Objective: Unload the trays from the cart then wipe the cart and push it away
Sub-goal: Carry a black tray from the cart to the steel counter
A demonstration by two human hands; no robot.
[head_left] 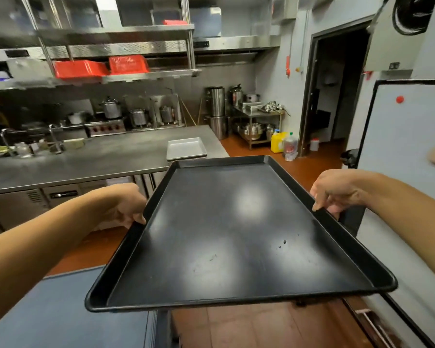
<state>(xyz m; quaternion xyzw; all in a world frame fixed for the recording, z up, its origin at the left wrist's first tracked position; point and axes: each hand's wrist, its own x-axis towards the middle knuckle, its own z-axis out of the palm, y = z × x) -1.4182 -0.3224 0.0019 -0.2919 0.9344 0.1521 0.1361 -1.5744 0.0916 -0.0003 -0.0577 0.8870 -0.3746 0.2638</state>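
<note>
Held out in mid-air just below the camera, a large black baking tray point(236, 234) lay nearly level, its long sides running away from the viewer and a few dark crumbs scattered on its bare floor. Both hands carried it by those long sides. The left hand point(122, 205) gripped the left rim, thumb hooked over the edge and fingers curled underneath out of sight. The right hand point(337, 190) gripped the right rim likewise, its thumb pressed on top of the edge. Beyond the tray's far end stood a stainless steel counter point(98, 159), and near its right corner rested a stack of light metal trays point(186, 148), well apart from the black one. Two red baskets point(101, 66) sat on an overhead shelf above the counter. A yellow jug point(278, 141) stood on the orange floor point(299, 167) beside a low steel table. To the right hung a whiteboard point(399, 136) with a red magnet.
</note>
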